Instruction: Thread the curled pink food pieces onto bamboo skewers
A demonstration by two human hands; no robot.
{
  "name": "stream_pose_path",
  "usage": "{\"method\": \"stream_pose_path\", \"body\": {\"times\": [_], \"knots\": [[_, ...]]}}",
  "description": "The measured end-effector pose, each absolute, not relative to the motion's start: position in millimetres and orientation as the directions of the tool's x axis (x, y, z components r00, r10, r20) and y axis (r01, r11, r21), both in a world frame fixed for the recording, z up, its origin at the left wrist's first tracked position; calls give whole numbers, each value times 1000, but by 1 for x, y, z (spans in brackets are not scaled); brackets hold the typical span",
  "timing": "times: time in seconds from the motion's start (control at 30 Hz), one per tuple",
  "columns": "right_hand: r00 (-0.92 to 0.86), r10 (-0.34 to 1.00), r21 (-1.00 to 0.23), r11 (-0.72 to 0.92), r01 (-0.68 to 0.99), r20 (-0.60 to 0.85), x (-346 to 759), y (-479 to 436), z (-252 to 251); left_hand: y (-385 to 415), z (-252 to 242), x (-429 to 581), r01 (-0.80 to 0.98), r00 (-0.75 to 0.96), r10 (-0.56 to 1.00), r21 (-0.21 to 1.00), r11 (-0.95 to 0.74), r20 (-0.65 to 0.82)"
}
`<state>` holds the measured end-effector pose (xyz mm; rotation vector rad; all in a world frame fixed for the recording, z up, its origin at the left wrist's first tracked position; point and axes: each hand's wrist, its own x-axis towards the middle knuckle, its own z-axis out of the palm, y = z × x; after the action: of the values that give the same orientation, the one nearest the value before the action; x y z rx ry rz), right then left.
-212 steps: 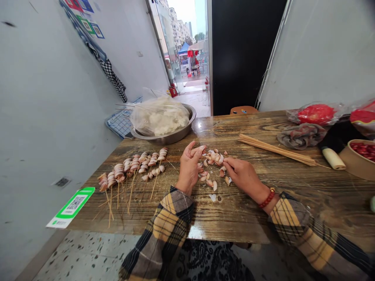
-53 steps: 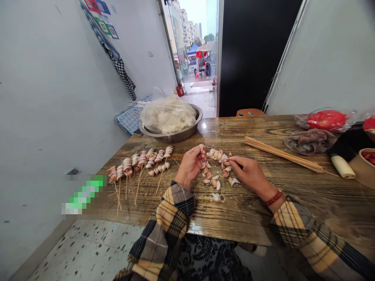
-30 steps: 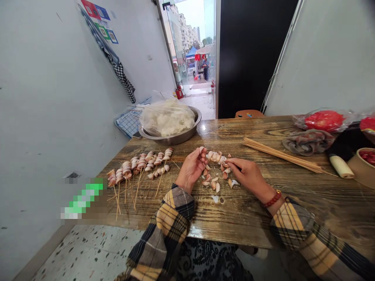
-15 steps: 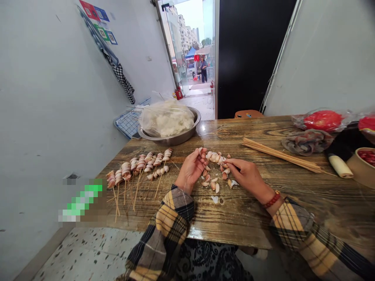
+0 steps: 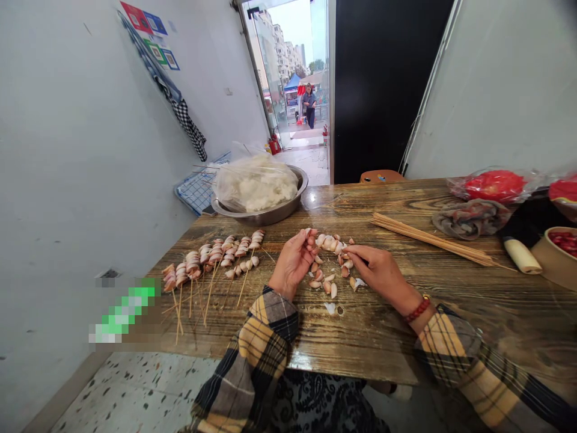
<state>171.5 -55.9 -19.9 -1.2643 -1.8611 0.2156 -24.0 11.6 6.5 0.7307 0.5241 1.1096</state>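
Observation:
My left hand [image 5: 295,261] pinches a garlic clove [image 5: 308,232] between its fingertips. Just right of that clove is a row of pale cloves, a garlic skewer [image 5: 330,243], whose right end sits in the closed fingertips of my right hand [image 5: 383,273]. The stick inside the row is mostly hidden by cloves and fingers. Loose garlic cloves [image 5: 328,287] lie on the table below and between both hands, with bits of papery skin [image 5: 330,308] nearer me. Left of my left hand, several finished-looking garlic skewers [image 5: 193,264] lie side by side, their sticks pointing toward me.
On the wooden table [image 5: 360,337], a metal basin [image 5: 261,216] holds a plastic bag of whitish stuff. A bundle of bamboo sticks [image 5: 433,240] lies to the right, near a crumpled cloth [image 5: 471,218] and a bowl of red pieces [image 5: 552,258]. A person [image 5: 309,105] stands outside the doorway.
Both hands stay almost in place, still on the clove and the garlic skewer. Outside, the person has shifted slightly left and changed posture. The view has moved very little.

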Motion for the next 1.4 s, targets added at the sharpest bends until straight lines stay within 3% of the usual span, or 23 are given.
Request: {"method": "stream_pose_path", "body": {"times": [0.5, 0.77, 1.4], "knots": [[-112, 819, -559, 477, 679, 563, 171, -57, -19, 12, 4, -23, -535, 294, 955, 833, 137, 32], [-111, 817, -525, 461, 715, 566, 169, -59, -20, 11, 3, -21, -383, 129, 983, 921, -73, 132], [-95, 826, -553, 452, 700, 555, 162, -61, -23, 5, 3, -19, -343, 180, 978, 939, -37, 105]]}}
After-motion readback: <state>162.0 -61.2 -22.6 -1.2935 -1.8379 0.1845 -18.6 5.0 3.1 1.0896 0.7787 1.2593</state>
